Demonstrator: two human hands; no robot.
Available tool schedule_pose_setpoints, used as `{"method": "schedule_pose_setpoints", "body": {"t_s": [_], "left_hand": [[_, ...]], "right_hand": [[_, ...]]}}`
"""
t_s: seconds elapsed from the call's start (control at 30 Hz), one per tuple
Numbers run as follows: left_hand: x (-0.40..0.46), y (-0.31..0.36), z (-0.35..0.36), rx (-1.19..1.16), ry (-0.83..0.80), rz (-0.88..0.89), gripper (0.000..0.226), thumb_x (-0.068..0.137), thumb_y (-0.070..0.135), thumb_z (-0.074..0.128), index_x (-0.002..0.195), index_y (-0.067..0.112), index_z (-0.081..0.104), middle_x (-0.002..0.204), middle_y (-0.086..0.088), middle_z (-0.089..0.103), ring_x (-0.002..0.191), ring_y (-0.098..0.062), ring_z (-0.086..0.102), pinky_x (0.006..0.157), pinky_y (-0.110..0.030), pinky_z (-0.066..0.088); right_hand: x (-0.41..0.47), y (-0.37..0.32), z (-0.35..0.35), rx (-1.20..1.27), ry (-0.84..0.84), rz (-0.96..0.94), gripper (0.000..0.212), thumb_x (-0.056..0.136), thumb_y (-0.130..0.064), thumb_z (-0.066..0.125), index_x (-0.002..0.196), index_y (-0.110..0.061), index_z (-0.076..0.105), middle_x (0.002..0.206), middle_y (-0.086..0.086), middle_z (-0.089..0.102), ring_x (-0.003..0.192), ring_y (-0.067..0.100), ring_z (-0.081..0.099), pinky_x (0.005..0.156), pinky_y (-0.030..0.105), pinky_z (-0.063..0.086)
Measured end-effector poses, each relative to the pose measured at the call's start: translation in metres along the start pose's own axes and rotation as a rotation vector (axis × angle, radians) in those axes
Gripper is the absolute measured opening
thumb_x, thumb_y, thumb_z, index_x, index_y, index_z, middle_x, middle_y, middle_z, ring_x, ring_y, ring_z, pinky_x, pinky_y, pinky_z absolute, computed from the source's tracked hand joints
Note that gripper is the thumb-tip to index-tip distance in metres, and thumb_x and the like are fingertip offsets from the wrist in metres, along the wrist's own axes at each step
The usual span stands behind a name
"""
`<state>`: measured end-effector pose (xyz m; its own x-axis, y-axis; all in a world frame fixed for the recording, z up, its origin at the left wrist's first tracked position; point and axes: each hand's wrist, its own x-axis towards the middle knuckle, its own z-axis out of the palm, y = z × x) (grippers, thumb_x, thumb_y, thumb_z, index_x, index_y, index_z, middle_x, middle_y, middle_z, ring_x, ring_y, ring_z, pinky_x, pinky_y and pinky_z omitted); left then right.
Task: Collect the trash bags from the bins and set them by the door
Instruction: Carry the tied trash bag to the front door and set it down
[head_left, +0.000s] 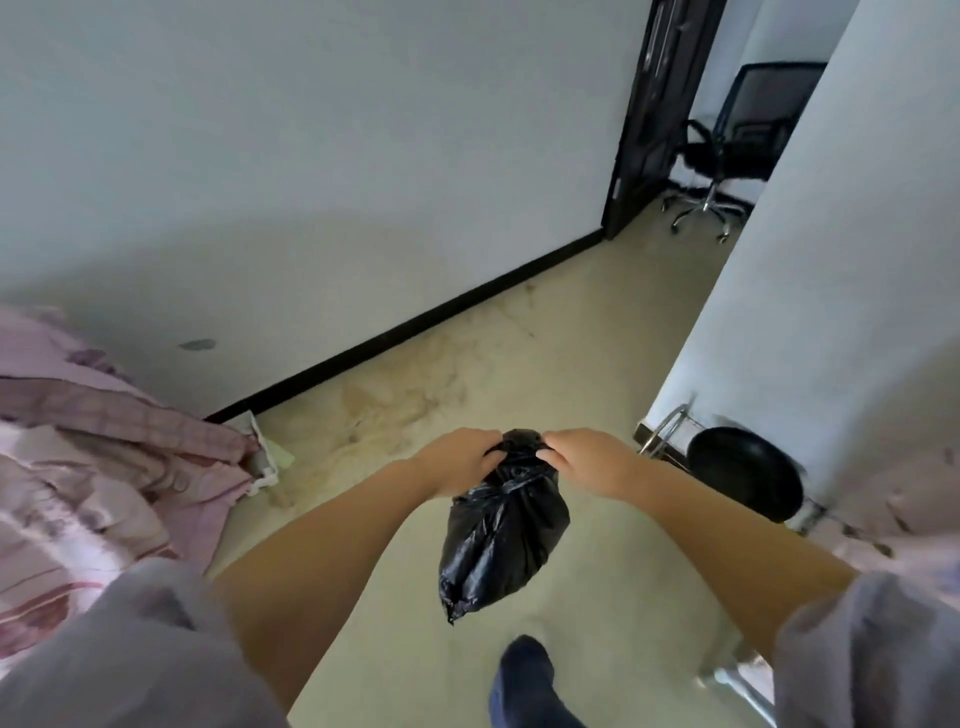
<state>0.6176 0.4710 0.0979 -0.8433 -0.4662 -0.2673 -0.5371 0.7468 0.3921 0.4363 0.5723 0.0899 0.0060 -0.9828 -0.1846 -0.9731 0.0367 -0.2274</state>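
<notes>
A small black trash bag (501, 530), full and bunched at its neck, hangs in front of me above the floor. My left hand (460, 460) grips the gathered top from the left, fingers curled into the plastic. My right hand (587, 460) grips the same top from the right. The bag's body dangles below both hands, clear of the floor. A dark open door (654, 114) stands at the far end of the passage, upper right.
A bed with pink bedding (98, 457) fills the left. White walls line both sides of a beige floor (519, 338). A black stool (743, 478) stands at the right wall; an office chair (727, 156) sits beyond the doorway. My foot (524, 680) is below the bag.
</notes>
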Motion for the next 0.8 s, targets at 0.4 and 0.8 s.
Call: {"method": "schedule_pose_setpoints", "body": {"t_s": [0.4,0.8], "left_hand": [[0.271,-0.104,-0.124,0.008,0.006,0.016,0.029,0.102,0.029,0.033,0.099,0.007,0.052,0.098,-0.012,0.060,0.080,-0.020,0.047,0.073,-0.032,0.038],[0.537,-0.179,-0.250,0.100,-0.048,0.219,0.026,0.102,0.027,0.035,0.093,0.008,0.049,0.095,-0.014,0.060,0.088,-0.028,0.055,0.071,-0.032,0.036]], "right_hand": [[0.244,0.151,-0.092,0.029,-0.034,0.033,0.034,0.102,-0.035,0.028,0.091,-0.008,0.046,0.085,0.010,0.056,0.076,0.028,0.052,0.071,0.038,0.040],[0.447,0.297,-0.172,0.095,0.043,0.242,0.027,0.101,-0.033,0.032,0.093,-0.014,0.050,0.102,0.013,0.062,0.091,0.029,0.057,0.070,0.031,0.034]]}}
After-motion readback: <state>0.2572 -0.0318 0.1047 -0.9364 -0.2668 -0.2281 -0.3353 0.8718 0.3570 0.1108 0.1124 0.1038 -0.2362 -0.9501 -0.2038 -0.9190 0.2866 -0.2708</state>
